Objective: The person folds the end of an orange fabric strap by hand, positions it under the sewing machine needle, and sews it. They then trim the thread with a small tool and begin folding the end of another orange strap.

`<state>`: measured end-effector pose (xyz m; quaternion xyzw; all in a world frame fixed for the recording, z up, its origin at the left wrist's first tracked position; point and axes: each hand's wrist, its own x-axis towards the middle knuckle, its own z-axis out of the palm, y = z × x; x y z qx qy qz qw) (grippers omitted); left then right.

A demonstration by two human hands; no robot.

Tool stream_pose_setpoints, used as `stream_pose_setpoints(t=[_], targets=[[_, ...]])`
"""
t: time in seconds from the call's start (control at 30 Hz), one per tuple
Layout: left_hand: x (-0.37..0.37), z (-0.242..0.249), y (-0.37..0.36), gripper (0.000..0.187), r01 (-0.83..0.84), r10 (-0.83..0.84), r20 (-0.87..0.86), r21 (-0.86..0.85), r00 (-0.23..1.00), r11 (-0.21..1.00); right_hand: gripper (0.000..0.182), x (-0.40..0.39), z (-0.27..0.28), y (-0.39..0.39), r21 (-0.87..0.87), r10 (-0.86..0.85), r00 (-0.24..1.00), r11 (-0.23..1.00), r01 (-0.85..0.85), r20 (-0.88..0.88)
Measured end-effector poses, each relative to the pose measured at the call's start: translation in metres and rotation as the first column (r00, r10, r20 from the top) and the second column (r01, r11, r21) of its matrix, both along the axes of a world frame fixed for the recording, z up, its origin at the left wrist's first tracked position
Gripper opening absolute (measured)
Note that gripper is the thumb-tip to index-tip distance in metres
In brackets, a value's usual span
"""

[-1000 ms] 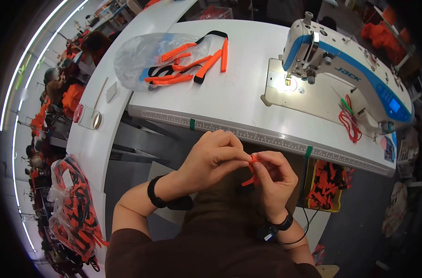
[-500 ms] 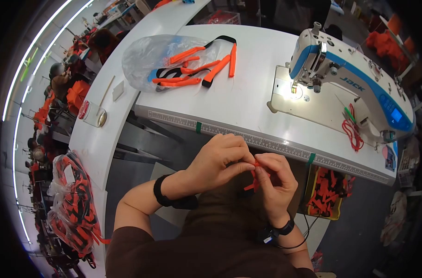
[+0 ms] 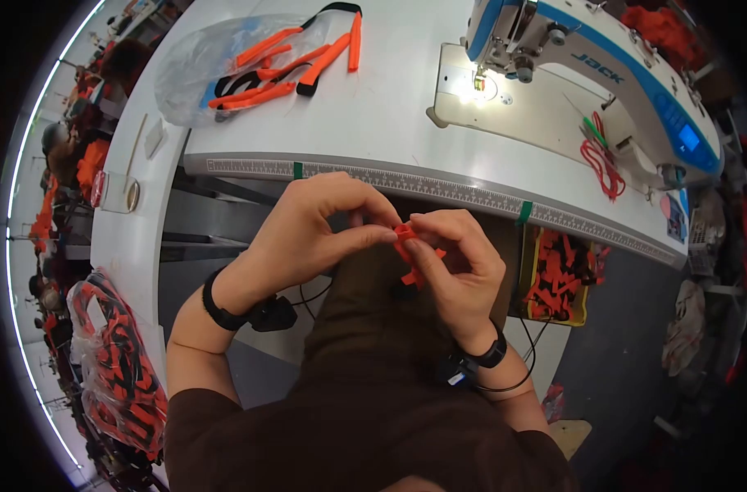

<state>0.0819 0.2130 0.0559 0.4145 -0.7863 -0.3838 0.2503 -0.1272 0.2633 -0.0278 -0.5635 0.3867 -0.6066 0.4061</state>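
Observation:
Over my lap, in front of the table edge, both hands are closed on a small orange strap [image 3: 405, 233]. My left hand [image 3: 328, 215] pinches its upper left side between thumb and fingers. From the other side my right hand [image 3: 462, 261] grips it between thumb and forefinger. The strap's lower part hangs beneath the fingertips, with a dark end against my trousers. Part of the strap is hidden by my right thumb and fingers.
Ahead is a white table [image 3: 373, 123] with a ruler [image 3: 423, 185] along its edge. On it are a sewing machine [image 3: 611, 70], a plastic bag [image 3: 181, 74], orange and black straps [image 3: 328, 61] and red cord [image 3: 603, 168]. A yellow bin [image 3: 558, 279] of orange pieces stands below right.
The head view has shifted, so the table and machine sit further left and higher. More of the orange strap shows between my fingertips, and both hands still pinch it.

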Motion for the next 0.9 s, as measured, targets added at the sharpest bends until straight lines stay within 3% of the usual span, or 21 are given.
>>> stream_pose_setpoints(t=[0.07,0.37,0.43,0.47,0.57,0.63,0.67,0.73,0.87,0.9], targets=[[-0.004,-0.001,0.001,0.014,-0.034,0.033,0.013,0.046,0.999,0.998,0.028,-0.002,0.0,0.0,-0.028,-0.013,1.0,1.0,0.013,-0.018],[-0.007,-0.008,0.003,0.01,0.024,-0.028,-0.028,-0.137,0.999,0.99,0.024,0.005,0.004,0.001,0.003,-0.014,0.998,1.0,0.014,0.066],[-0.009,-0.004,0.004,0.013,0.013,-0.006,0.042,-0.158,0.999,0.987,0.018,0.006,0.006,0.001,0.244,0.051,0.938,0.959,-0.142,0.344],[-0.009,-0.005,0.003,0.013,0.016,-0.009,0.041,-0.157,0.999,0.988,0.018,0.005,0.005,0.001,0.245,0.048,0.938,0.959,-0.139,0.343],[-0.008,-0.006,0.002,0.012,0.054,-0.026,0.106,-0.267,0.994,0.962,0.014,-0.001,0.001,0.001,0.296,0.107,0.953,0.935,-0.193,0.282],[-0.005,-0.007,0.003,0.011,0.068,-0.035,0.121,-0.281,0.992,0.957,0.015,-0.001,0.004,0.002,0.115,0.029,0.999,0.993,-0.026,-0.024],[-0.006,-0.008,0.004,0.011,0.069,-0.035,0.121,-0.281,0.992,0.957,0.015,0.0,0.003,0.0,0.116,0.028,0.999,0.993,-0.025,-0.024],[-0.009,-0.013,0.006,0.01,0.031,-0.014,0.064,-0.277,0.998,0.96,0.017,0.004,0.0,-0.003,-0.166,-0.111,0.985,0.982,0.088,-0.134],[-0.009,-0.006,0.008,0.008,0.06,-0.005,0.155,-0.349,0.988,0.935,0.02,0.001,-0.001,0.0,-0.14,-0.082,0.989,0.988,0.065,-0.119],[-0.006,-0.003,0.007,0.006,0.082,-0.029,0.166,-0.325,0.986,0.942,0.019,0.0,-0.002,0.002,-0.019,-0.009,0.999,1.0,0.008,-0.038]])
